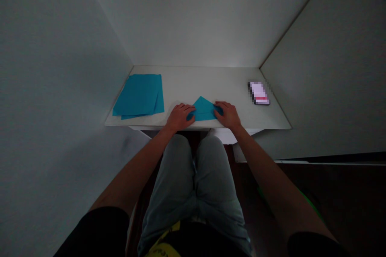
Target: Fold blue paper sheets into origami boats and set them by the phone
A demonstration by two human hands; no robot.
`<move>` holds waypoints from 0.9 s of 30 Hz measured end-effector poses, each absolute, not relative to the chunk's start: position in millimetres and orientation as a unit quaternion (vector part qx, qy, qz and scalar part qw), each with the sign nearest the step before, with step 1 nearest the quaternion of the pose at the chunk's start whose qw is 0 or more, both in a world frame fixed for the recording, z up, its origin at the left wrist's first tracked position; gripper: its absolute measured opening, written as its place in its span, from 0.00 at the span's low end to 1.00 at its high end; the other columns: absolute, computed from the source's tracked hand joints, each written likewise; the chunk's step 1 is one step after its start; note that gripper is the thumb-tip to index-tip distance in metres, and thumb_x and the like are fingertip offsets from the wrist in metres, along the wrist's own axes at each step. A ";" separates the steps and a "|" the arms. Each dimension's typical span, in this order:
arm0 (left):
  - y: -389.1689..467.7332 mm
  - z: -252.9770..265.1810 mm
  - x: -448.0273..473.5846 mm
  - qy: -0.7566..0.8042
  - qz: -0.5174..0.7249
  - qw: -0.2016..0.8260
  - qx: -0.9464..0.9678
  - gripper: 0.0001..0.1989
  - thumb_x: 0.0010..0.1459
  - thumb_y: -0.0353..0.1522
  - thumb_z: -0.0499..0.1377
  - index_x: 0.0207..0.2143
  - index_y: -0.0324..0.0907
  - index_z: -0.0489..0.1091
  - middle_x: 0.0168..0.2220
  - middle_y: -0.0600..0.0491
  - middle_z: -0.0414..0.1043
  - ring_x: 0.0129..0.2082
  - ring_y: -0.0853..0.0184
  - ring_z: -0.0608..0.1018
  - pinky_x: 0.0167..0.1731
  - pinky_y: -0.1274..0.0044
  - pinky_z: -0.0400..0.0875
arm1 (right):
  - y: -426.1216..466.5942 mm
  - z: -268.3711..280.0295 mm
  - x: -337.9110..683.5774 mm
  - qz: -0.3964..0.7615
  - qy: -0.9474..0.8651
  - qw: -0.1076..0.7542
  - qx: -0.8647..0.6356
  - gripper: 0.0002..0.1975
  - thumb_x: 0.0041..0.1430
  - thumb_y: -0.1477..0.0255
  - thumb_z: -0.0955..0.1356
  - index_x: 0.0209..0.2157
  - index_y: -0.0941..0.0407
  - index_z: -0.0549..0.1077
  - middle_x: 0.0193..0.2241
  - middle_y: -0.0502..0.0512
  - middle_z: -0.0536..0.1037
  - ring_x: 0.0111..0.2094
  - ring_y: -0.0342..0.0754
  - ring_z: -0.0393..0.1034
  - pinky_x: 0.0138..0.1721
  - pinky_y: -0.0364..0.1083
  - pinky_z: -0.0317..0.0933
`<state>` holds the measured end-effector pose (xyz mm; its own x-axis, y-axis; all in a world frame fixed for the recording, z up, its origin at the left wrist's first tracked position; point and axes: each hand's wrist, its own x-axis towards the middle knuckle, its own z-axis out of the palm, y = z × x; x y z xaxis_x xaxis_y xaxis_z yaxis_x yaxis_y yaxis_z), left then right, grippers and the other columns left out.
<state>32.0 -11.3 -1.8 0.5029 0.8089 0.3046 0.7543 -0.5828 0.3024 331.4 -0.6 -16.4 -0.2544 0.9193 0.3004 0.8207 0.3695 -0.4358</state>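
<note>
A folded sheet of blue paper (pixel 202 111) lies near the front edge of the white table, its pointed top facing away from me and a horizontal crease line across it. At its left end, my left hand (pixel 181 116) is closed on the paper, thumb below and fingers above. My right hand (pixel 227 114) grips the right end in the same way, thumb and fingers bent around the edge. Both ends of the paper are partly hidden under my hands.
Several blue sheets (pixel 137 94) lie in a loose stack at the table's left side. A phone (pixel 258 93), blurred out, rests at the right. White walls (pixel 196 16) enclose the white table (pixel 196 78) at the back and both sides. My legs (pixel 193 180) are below its front edge.
</note>
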 end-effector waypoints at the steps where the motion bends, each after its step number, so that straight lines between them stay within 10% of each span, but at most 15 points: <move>1: -11.2 -1.9 32.0 0.454 0.207 0.066 0.864 0.19 0.70 0.37 0.60 0.60 0.45 0.79 0.63 0.49 0.81 0.58 0.50 0.78 0.60 0.56 0.71 | -0.8 -16.2 331.2 0.095 -0.785 0.257 -0.555 0.19 0.71 0.63 0.68 0.59 0.52 0.80 0.64 0.62 0.80 0.65 0.65 0.74 0.65 0.68 0.65; 27: -12.2 -0.1 32.2 0.457 0.209 0.065 0.862 0.18 0.70 0.36 0.61 0.58 0.45 0.79 0.62 0.48 0.81 0.59 0.51 0.79 0.61 0.57 0.71 | -2.9 -15.0 329.7 0.102 -0.779 0.275 -0.554 0.20 0.69 0.62 0.68 0.58 0.53 0.81 0.63 0.63 0.81 0.64 0.66 0.74 0.64 0.69 0.65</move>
